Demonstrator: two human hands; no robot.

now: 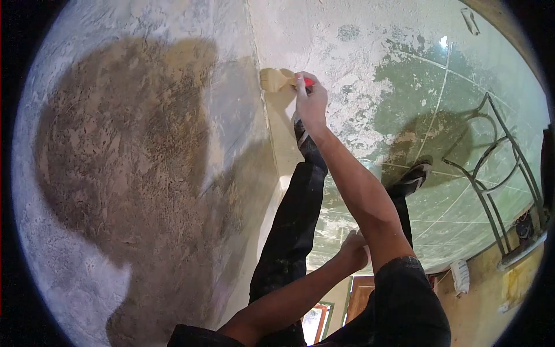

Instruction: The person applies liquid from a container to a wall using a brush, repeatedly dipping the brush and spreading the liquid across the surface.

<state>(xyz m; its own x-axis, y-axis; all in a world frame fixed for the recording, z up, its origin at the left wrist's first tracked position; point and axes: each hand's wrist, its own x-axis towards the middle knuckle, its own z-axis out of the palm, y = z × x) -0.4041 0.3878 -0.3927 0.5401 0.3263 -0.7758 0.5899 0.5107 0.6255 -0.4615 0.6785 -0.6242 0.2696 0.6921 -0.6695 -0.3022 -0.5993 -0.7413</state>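
My right hand (311, 101) is closed round the red handle of a paintbrush (274, 80) with a wide, pale beige head. The tip of the head is at the seam where the rough grey wall (150, 144) meets the dusty floor (347, 34). Lower down, my left hand (354, 253) is held curled beside my right forearm, near my leg. Its fingers are partly hidden, so I cannot see whether anything is in them.
A metal-framed stand or chair (503, 168) stands at the right on green floor tiles (439, 115) smeared with white. My shoes (415, 176) are on the floor close by. A whitish object (461, 277) lies at the lower right. A wooden door (361, 292) shows at the bottom.
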